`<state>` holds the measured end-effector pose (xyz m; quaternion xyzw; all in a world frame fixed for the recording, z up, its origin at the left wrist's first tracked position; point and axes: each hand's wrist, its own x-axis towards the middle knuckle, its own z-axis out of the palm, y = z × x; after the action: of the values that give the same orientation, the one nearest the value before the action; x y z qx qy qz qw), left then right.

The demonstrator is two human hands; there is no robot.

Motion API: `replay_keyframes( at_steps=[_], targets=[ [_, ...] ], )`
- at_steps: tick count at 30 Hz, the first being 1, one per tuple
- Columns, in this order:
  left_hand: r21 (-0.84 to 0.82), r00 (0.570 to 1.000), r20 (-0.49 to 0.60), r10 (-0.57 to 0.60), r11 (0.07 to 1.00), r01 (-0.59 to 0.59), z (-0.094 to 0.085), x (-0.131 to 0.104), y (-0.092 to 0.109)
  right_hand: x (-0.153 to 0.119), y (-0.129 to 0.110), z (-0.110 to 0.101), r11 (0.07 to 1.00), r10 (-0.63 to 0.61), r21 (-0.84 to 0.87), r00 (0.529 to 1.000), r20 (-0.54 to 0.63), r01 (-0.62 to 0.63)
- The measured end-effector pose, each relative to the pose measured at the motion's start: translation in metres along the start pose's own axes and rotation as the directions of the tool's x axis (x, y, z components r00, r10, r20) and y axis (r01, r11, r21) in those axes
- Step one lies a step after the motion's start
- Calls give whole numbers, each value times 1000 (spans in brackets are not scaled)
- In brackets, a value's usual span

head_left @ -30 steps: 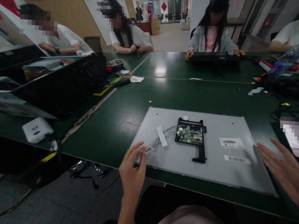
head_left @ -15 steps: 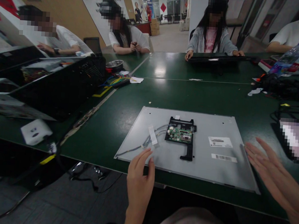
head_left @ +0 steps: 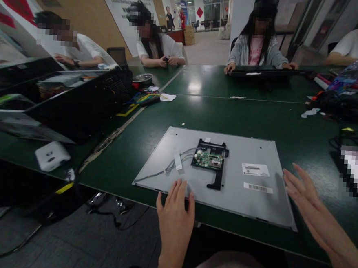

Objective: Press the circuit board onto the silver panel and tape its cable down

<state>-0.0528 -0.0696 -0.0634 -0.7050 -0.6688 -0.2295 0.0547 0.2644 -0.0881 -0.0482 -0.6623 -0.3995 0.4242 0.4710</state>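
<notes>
A grey metal-backed display panel (head_left: pixel 232 199) lies flat on the green table in front of me. Fixed near its middle is a black bracket (head_left: pixel 217 181) around a green circuit board (head_left: pixel 208 159). Grey cables (head_left: pixel 156 174) run from the board to the panel's left corner, under a strip of white tape (head_left: pixel 178 161). My left hand (head_left: pixel 177 205) is at the panel's near edge, fingers spread, fingertips over its surface. Along the right edge my right hand (head_left: pixel 306 196) is held with straight fingers, palm turned to the panel; its fingertips seem to touch the edge.
An opened black computer case (head_left: pixel 82 107) stands at the left, with a small white box (head_left: pixel 52 156) before it. A phone (head_left: pixel 357 169) and dark cables (head_left: pixel 340 106) lie at the right. Across the table (head_left: pixel 211 116), a person (head_left: pixel 255 49) holds a dark flat panel.
The panel has shifted left on the table, and my right hand has moved left along with it. My left hand has turned and spread its fingers at the near edge. The view has swung slightly.
</notes>
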Motion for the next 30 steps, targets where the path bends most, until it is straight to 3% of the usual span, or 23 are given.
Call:
replay_keyframes(
  at_steps=[15,23,30],
  targets=[
    [264,992,77,-99,961,75,3,17,0,16,5,36,991,-128,-20,974,184,134],
    [334,986,92,-142,937,104,3,31,-15,23,2,59,967,-230,-27,914,335,253],
    [345,977,107,-187,928,140,5,42,-27,36,0,70,955,-208,-108,885,418,275]
  ],
)
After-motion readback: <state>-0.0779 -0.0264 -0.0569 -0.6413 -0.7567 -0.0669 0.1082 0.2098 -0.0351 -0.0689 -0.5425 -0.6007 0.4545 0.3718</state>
